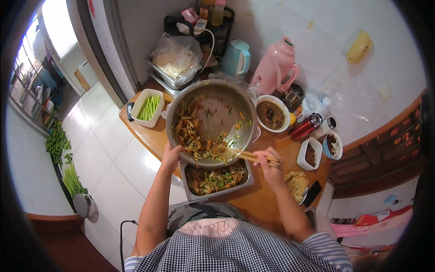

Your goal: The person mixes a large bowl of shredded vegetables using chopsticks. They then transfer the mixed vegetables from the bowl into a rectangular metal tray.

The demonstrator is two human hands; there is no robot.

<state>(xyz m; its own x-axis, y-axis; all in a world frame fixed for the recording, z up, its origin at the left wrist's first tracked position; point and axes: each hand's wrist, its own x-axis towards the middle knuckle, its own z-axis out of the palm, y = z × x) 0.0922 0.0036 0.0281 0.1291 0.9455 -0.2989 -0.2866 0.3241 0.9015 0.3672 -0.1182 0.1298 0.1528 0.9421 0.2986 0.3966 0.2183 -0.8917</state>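
Observation:
My left hand (172,156) grips the near left rim of a large round steel bowl (217,98), which is tilted toward me. Shredded vegetables (190,132) lie along the bowl's left and near side. In my right hand (270,166) is a set of wooden chopsticks (251,157); their tips reach over the near rim into the mixture. Below that rim stands a rectangular steel pan (220,194), holding more of the same shredded mix (217,180). The bowl covers the pan's far edge.
A container of green stems (148,106) stands at the table's left. On the right are a bowl of dark sauce (272,114), a red flask (306,126), a plate of flatbread (296,185) and a phone (312,193). Behind stand a pink thermos jug (275,68) and a blue kettle (234,57).

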